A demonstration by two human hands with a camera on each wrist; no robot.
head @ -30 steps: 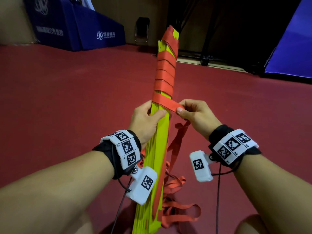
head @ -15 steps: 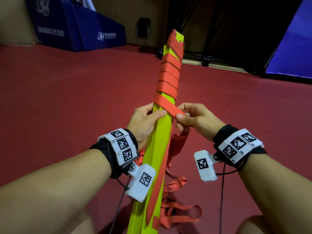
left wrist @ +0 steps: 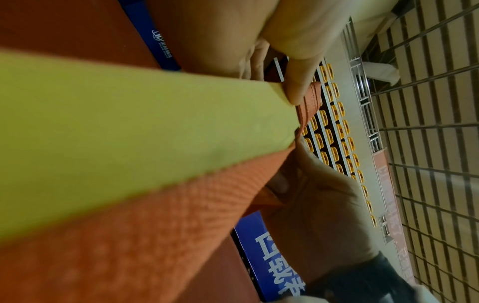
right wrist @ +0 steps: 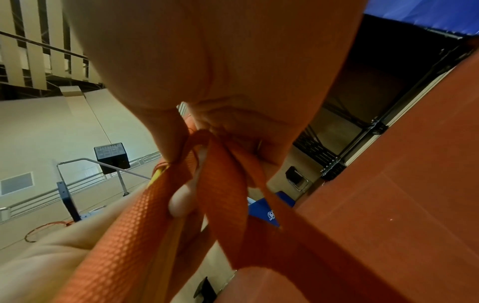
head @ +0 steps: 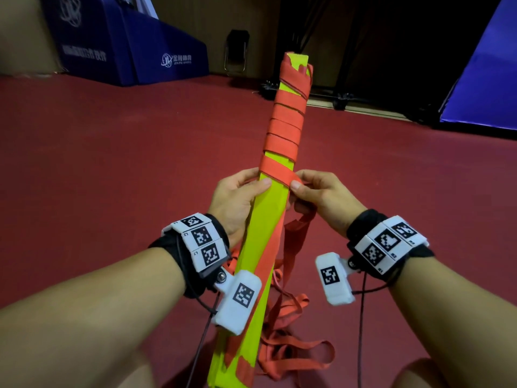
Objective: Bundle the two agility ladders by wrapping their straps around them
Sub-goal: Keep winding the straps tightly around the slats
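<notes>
A stack of yellow-green ladder rungs point(head: 265, 231) stands tilted up in front of me, its upper half wound with orange strap point(head: 284, 130). My left hand point(head: 237, 191) grips the stack from the left, thumb pressed on its face just below the lowest wrap. My right hand point(head: 313, 189) pinches the orange strap where it crosses the stack's right edge. In the left wrist view the yellow rungs point(left wrist: 129, 127) and the strap point(left wrist: 145, 221) fill the frame. In the right wrist view the strap point(right wrist: 223, 184) runs through my fingers. Loose strap point(head: 291, 345) hangs down to the floor.
Red sports floor point(head: 112, 163) lies all around. Blue padded blocks point(head: 134, 46) stand at the back left, a blue mat point(head: 486, 74) at the right, a folding chair point(head: 236, 51) and a dark metal frame point(head: 344, 96) at the back.
The bundle has turned so its flat yellow face points at me. My right hand has drawn the strap across to the right edge and moved closer in; my left thumb now lies on the face.
</notes>
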